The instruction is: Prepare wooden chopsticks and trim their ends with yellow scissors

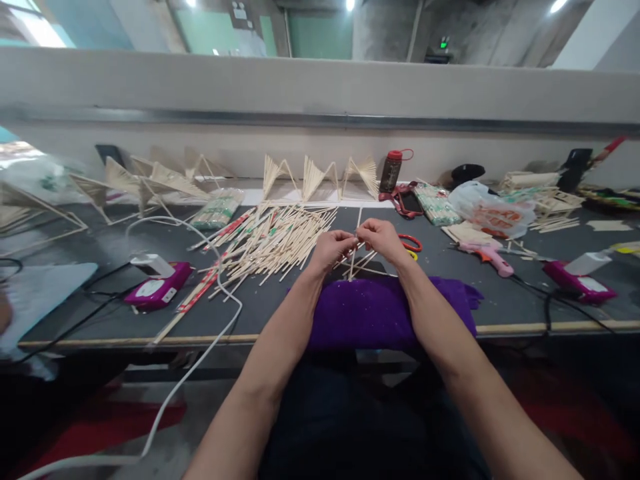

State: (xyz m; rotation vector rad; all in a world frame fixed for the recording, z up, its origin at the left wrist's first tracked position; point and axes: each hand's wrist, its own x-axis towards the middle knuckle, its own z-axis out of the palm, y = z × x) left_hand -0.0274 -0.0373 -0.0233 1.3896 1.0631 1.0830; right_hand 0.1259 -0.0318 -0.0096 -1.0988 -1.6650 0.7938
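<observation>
My left hand and my right hand meet above the dark worktable, fingers pinched together on thin wooden sticks. The sticks fan down from my fingertips onto a purple cloth at the table's near edge. A big loose pile of the same sticks lies just left of my left hand. Orange-handled scissors lie right beside my right hand.
Finished fan-shaped stick frames stand along the back wall and at the left. Pink glue guns sit left and right, with a white cable looping across. A dark bottle and plastic bags are at the back right.
</observation>
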